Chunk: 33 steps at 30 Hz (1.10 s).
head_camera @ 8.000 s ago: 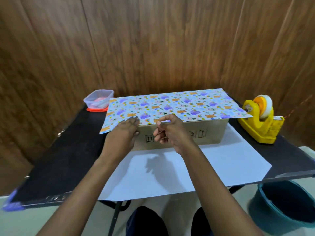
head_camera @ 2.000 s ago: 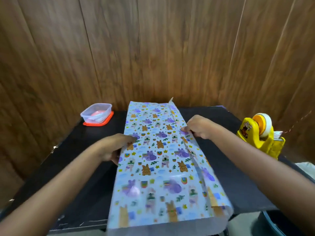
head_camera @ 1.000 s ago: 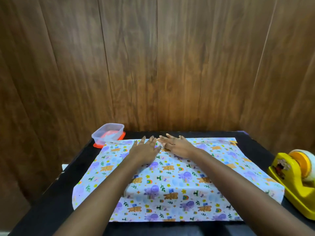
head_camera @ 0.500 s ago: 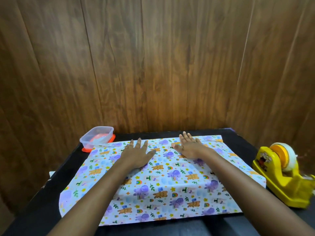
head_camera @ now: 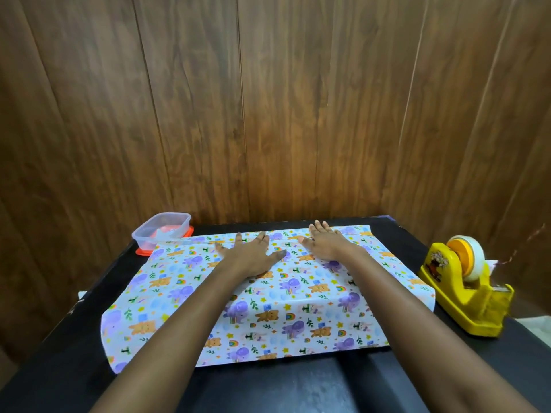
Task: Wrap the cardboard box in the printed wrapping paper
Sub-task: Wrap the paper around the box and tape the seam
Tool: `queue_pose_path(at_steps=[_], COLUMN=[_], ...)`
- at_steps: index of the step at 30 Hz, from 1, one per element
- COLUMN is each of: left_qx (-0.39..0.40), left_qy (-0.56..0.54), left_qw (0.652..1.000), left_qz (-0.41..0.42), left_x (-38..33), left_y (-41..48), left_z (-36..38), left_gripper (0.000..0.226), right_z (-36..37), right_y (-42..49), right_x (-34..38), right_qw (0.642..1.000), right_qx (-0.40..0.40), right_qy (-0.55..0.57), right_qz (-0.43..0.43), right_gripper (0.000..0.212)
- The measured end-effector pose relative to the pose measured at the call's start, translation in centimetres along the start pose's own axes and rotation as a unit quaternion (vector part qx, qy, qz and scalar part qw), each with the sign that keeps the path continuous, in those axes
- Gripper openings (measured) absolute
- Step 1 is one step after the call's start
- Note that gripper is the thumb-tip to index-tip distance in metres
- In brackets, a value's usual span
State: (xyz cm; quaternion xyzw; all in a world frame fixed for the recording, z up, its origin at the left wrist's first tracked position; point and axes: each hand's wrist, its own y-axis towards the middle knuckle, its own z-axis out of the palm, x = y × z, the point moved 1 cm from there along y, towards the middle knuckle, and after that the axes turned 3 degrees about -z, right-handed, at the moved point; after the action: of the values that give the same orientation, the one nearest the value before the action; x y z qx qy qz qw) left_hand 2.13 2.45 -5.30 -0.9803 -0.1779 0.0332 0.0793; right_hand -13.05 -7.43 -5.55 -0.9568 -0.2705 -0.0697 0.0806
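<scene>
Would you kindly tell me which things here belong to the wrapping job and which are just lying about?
For the job: paper, left hand and right hand flat on it; tape dispenser, likely.
Lying about: tub.

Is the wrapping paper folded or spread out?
Spread: wrapping paper lies printed side up, left hand and right hand flat on it.

Wrapping paper: thin printed sheet, smooth, with a slight sheen along its near bend. Table: black top, mostly matt, with a dull shine at the near edge. Wall: brown wood-grain panels, satin finish. Container: clear smooth plastic. Lid: orange-red plastic. Tape dispenser: yellow glossy plastic.
</scene>
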Motion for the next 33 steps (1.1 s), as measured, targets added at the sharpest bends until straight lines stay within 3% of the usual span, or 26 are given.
queue_pose_path(at_steps=[5, 10, 12, 15, 18, 20, 23, 26, 29, 33], left_qx=[-0.024, -0.027, -0.033, -0.041, -0.050, -0.056, -0.060, -0.063, -0.068, -0.067], left_qy=[-0.004, -0.015, -0.016, -0.025, -0.022, -0.020, -0.025, -0.027, -0.029, -0.023], left_qw=[1.000, 0.999, 0.999, 0.999, 0.998, 0.998, 0.998, 0.998, 0.997, 0.997], left_qz=[0.002, -0.007, -0.006, -0.001, 0.004, 0.006, 0.012, 0.013, 0.013, 0.009], left_x=[0.3, 1.2, 1.5, 1.3, 0.8, 0.6, 0.4, 0.5, 0.5, 0.6], left_y=[-0.3, 0.0, 0.2, 0.2, 0.2, 0.3, 0.4, 0.2, 0.3, 0.4], left_z=[0.4, 0.4, 0.5, 0.8, 0.9, 1.0, 1.1, 1.2, 1.2, 1.2], left_gripper=[0.082, 0.084, 0.085, 0.085, 0.084, 0.084, 0.085, 0.087, 0.085, 0.086], right_z=[-0.8, -1.8, -2.3, -2.0, -1.4, -1.3, -1.7, -2.0, -2.5, -3.1], right_y=[-1.7, -5.8, -7.8, -11.5, -15.3, -16.6, -17.2, -17.5, -17.5, -18.1], right_x=[-0.6, -3.4, -6.4, -11.9, -16.4, -18.8, -21.5, -21.8, -22.3, -22.2], right_qw=[0.993, 0.937, 0.921, 0.897, 0.868, 0.852, 0.826, 0.767, 0.747, 0.759], right_qx=[-0.039, -0.224, -0.298, -0.358, -0.300, -0.242, -0.209, -0.216, -0.205, -0.199], right_qy=[0.113, 0.268, 0.250, 0.180, 0.117, 0.147, 0.318, 0.489, 0.530, 0.513], right_qz=[-0.027, -0.015, 0.034, 0.188, 0.379, 0.439, 0.415, 0.355, 0.344, 0.349], right_gripper=[0.050, 0.039, 0.032, 0.026, 0.030, 0.034, 0.036, 0.019, 0.009, 0.011])
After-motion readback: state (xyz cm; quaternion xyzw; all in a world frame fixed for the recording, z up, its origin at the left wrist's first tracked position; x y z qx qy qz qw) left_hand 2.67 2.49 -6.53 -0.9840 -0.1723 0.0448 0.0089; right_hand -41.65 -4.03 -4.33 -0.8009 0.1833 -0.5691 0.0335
